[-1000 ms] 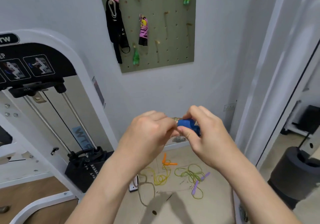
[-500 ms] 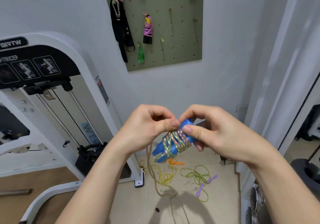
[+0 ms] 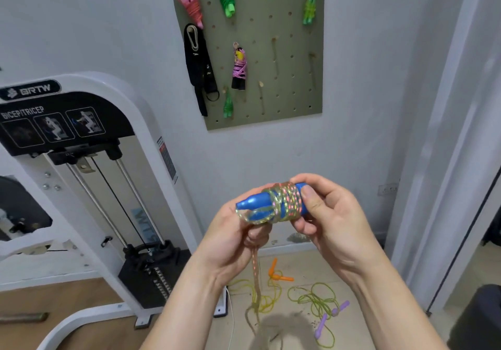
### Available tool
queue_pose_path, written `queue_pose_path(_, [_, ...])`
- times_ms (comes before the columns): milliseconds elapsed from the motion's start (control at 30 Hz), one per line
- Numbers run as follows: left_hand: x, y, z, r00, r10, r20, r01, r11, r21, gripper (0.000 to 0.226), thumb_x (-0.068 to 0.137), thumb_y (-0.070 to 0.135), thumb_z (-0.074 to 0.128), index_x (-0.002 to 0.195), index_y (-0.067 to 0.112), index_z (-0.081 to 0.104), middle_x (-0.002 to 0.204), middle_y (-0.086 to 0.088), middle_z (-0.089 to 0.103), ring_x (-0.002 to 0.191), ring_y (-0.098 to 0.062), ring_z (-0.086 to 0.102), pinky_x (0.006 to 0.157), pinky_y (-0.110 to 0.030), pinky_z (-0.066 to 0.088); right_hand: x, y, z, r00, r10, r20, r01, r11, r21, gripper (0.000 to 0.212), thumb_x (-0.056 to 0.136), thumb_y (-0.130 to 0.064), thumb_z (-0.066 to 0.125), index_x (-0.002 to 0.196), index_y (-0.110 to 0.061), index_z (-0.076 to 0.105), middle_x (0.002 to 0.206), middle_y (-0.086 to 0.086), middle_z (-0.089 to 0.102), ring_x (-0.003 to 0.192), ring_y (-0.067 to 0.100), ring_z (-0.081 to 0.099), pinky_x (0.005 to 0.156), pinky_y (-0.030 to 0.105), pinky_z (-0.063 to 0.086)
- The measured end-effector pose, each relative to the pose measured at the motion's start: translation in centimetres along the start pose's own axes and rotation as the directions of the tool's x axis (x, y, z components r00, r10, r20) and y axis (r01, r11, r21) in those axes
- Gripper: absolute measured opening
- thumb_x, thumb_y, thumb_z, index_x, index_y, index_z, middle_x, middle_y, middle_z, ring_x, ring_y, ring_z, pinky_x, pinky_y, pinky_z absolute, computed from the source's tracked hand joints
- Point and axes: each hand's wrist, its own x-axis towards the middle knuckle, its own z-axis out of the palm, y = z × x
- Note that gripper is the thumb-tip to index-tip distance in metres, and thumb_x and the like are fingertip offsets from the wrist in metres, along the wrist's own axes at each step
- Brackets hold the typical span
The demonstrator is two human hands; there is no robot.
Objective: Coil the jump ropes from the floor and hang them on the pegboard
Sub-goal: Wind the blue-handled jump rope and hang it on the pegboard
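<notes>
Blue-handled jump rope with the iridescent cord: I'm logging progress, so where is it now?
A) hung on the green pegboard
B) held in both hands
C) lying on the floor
B: the left hand and right hand both grip the blue-handled jump rope, its loose cord tail hanging toward the floor.

Pale tiled floor (image 3: 292, 254) along the wall, giving way to wood-look boards (image 3: 59, 295) at the left. Lying loose on the tiles: a yellow jump rope (image 3: 264, 307) with orange handles (image 3: 283, 278). Just beside it on the right, a green jump rope (image 3: 320, 302) with purple handles (image 3: 341, 307), all in slack, tangled loops. Hanging down onto the tiles, a brownish rope tail (image 3: 248, 317), possibly touching the yellow loops. At the left, planted on the floor, a white machine foot (image 3: 141, 320).
</notes>
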Motion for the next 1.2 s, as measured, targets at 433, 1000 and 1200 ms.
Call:
queue_pose_path(433, [-1.2,1.3,-2.7,0.950,0.310,-0.045,-0.283,0.910,0.304,0.060,0.053,0.067,0.078,0.077,0.012,0.073,0.070,-0.015,0.044,0.055,-0.016,0.026,0.050,-0.021,0.024,1.2,0.6,1.8,0.993,-0.117,0.009,0.116,0.965,-0.235,0.020,0.101,-0.009,0.038,0.097,-0.010,0.058,0.078,0.002,0.057,0.052,0.000,0.044,0.047,0.012,0.037])
queue_pose_path(1000, [0.2,0.7,-0.6,0.931,0.226,-0.285,-0.213,0.974,0.077,0.044,0.101,0.038,0.031,0.082,0.009,0.058,0.061,-0.007,0.058,0.037,-0.008,0.024,0.039,-0.019,0.013,2.3,3.6,5.6,0.931,-0.118,-0.346,0.104,0.993,-0.059,0.017,0.102,-0.017,0.042,0.085,-0.013,0.040,0.073,0.012,0.045,0.041,0.006,0.033,0.036,0.015,0.026])
queue_pose_path(1200, [-0.6,0.4,-0.6,0.940,0.226,-0.257,-0.058,0.845,0.532,0.037,0.101,0.017,0.033,0.075,0.004,0.055,0.050,0.008,0.047,0.045,-0.008,0.030,0.043,-0.018,0.025,2.1,5.6,5.1,0.847,-0.265,-0.461,0.117,0.939,-0.324,0.014,0.102,-0.025,0.043,0.088,-0.020,0.043,0.087,0.011,0.056,0.063,0.020,0.058,0.047,0.022,0.047])
